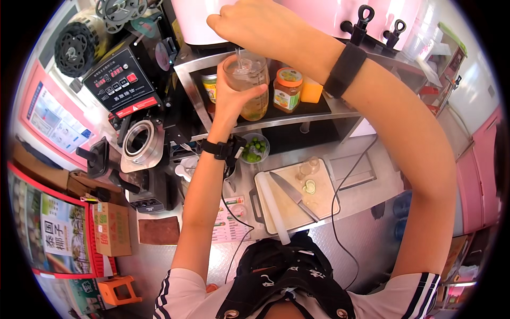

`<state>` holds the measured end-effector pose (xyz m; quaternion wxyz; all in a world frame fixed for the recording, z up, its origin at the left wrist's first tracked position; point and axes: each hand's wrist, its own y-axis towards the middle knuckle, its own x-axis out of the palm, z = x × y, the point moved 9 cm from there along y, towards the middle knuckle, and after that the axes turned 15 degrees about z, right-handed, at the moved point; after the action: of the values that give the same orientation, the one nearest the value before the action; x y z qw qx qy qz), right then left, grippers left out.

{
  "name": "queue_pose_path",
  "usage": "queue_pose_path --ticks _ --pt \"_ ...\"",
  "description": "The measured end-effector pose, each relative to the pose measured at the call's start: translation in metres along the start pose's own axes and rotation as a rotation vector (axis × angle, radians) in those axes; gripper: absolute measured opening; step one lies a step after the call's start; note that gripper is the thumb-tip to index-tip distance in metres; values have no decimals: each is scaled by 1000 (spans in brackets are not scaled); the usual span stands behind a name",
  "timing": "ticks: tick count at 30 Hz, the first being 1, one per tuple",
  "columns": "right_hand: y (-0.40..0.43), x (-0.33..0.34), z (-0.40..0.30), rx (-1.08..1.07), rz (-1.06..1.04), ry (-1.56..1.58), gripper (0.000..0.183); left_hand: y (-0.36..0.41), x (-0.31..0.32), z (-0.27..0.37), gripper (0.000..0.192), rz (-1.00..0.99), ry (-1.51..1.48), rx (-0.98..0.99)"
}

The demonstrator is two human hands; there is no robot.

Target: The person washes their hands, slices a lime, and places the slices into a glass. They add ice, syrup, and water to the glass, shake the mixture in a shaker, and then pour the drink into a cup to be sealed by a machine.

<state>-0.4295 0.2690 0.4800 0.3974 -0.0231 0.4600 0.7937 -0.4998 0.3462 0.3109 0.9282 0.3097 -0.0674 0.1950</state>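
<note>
My left hand is wrapped around a clear shaker cup with measuring marks. Inside are yellowish liquid and something green near the bottom. A thin stream of clear liquid falls into its mouth from above. My right hand is at the front of a pink drink dispenser, just over the cup, fingers curled. Whatever those fingers touch is hidden behind the hand. Beside the cup, on a metal shelf, stand a jar with an orange lid and another jar.
Below, a cutting board bears a knife, a white rod, lime slices and a small glass. A bowl of green limes sits behind it. At left stand a cup sealing machine and a blender base. Black cables hang over the counter edge.
</note>
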Motion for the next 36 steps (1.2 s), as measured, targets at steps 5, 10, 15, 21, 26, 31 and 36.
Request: queue_pose_path --ticks 5,10,15,21,26,31,36 --pt "1 -3 0 -3 24 -1 10 -1 -1 0 88 -1 4 5" --pt "2 1 2 10 -22 -33 10 -2 -3 -2 89 2 3 5" --pt "2 -10 1 -12 76 31 10 -3 -3 -2 90 5 39 42" --pt "2 -7 2 -33 83 38 11 -6 -1 0 92 22 67 81" --pt "4 1 4 -28 39 14 11 -6 -3 -4 92 38 85 94" --pt "4 -3 4 -38 78 37 12 -7 -1 -5 92 35 90 77" --pt "4 -5 3 -53 87 36 12 -9 -2 -5 92 38 77 79"
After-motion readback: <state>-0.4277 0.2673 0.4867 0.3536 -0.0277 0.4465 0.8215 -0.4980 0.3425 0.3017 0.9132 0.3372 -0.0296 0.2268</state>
